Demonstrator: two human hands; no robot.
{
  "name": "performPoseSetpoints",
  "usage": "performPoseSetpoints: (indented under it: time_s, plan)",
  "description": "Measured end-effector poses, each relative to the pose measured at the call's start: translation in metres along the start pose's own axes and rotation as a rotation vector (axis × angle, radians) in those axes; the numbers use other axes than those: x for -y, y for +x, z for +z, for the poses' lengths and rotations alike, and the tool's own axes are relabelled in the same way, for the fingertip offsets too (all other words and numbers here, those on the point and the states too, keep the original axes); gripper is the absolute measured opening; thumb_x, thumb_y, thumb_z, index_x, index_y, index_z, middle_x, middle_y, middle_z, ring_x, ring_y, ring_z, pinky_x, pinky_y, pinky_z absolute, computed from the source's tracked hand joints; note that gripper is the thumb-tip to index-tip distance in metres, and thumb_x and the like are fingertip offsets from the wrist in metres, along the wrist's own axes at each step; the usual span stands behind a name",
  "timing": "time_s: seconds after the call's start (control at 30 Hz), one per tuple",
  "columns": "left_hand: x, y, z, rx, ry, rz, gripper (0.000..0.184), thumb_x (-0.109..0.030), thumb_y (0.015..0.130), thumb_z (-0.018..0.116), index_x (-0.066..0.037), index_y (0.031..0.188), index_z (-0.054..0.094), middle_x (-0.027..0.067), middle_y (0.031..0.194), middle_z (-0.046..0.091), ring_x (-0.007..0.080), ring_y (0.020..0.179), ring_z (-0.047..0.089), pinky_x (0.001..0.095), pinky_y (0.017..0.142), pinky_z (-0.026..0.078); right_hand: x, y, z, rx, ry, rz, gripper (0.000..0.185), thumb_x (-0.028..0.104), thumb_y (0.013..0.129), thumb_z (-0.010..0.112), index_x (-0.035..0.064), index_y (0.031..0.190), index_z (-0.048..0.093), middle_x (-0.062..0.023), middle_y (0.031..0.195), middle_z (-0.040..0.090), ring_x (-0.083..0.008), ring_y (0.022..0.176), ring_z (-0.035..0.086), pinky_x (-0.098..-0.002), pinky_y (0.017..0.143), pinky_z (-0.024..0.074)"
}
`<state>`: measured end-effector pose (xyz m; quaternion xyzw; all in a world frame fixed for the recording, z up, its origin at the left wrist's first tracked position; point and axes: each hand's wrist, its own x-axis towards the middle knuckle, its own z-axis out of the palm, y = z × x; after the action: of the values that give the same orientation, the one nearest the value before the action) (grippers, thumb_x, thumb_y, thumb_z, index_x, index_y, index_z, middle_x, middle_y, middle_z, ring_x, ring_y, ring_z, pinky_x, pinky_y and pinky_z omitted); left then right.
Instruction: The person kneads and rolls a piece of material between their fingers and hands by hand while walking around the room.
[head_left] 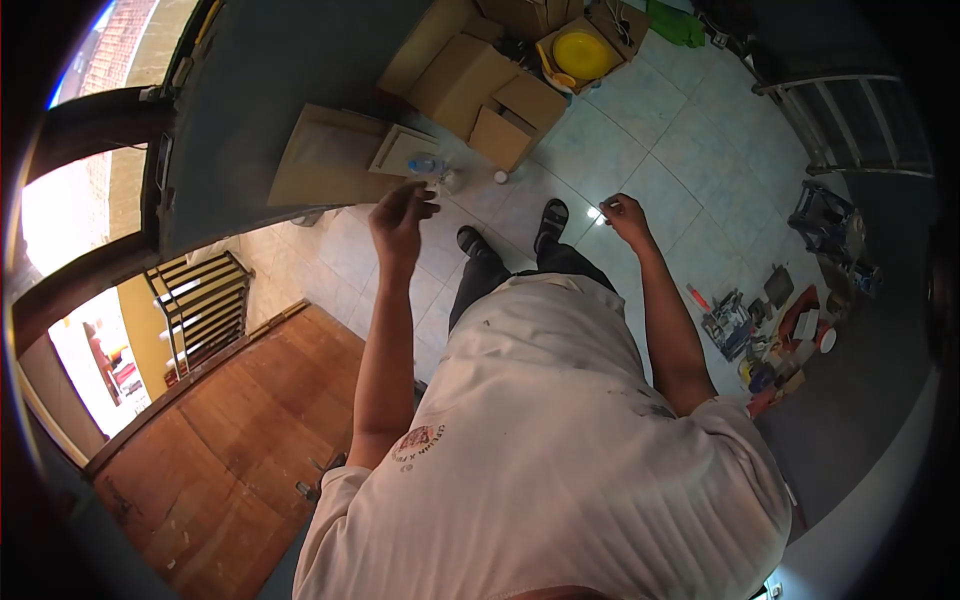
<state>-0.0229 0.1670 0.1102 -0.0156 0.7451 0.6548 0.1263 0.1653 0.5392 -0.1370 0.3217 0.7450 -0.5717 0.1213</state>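
Observation:
My left hand is raised on the left of the view, its fingers bent into a pinch; anything between them is too small to make out. Behind its fingertips, on the floor side, is a clear bottle with blue on it. My right hand is held out on the other side, fingers curled together near a bright reflection on the tiles; what it holds, if anything, cannot be made out. The hands are well apart, with my sandalled feet between them.
Open cardboard boxes and a box with a yellow round item stand ahead. Boards lean at the left wall, above a brown wooden door. Tools and clutter lie at right, below a metal rack.

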Motion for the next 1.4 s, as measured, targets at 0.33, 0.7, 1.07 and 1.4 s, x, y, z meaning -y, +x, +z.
performPoseSetpoints:
  time_s: [0.33,0.7,1.07,1.4]
  plan:
    - [-0.104,-0.004,0.094,0.171,0.311,0.315,0.010,-0.002,0.091,0.082,0.001,0.093,0.073,0.0056,0.080,0.076,0.0090,0.072,0.072,0.0244,0.068,0.054,0.249,-0.053,-0.002,0.097,0.399,-0.469,0.016,0.004,0.098,0.074,0.0010,0.113,0.068,0.0011,0.096,0.070,-0.0059,0.089,0.063,-0.0247,0.082,0.0521]
    - [-0.172,-0.015,0.110,0.129,0.371,0.698,0.012,-0.001,0.084,0.085,-0.003,0.090,0.075,0.0041,0.080,0.077,0.0088,0.072,0.072,0.0248,0.067,0.055,0.377,-0.165,-0.030,0.086,0.771,-0.899,0.027,-0.005,0.095,0.074,-0.0012,0.122,0.071,-0.0012,0.101,0.071,-0.0069,0.096,0.066,-0.0228,0.082,0.0549]
    - [-0.191,-0.024,0.103,0.139,0.451,1.004,0.019,-0.008,0.074,0.090,-0.006,0.086,0.075,0.0064,0.078,0.074,0.0203,0.068,0.072,0.0311,0.062,0.054,0.384,-0.179,-0.012,-0.005,0.810,-0.711,0.008,0.008,0.101,0.072,0.0014,0.099,0.067,0.0003,0.087,0.067,-0.0052,0.077,0.062,-0.0220,0.065,0.0494]
    - [-0.207,-0.022,0.117,0.221,0.634,0.949,0.029,-0.022,0.073,0.091,-0.003,0.077,0.069,0.0085,0.066,0.068,0.0247,0.061,0.068,0.0339,0.062,0.054,0.382,-0.203,-0.034,-0.102,0.599,-0.839,0.016,0.001,0.098,0.074,-0.0034,0.113,0.071,-0.0053,0.098,0.064,-0.0112,0.085,0.064,-0.0272,0.076,0.0512]
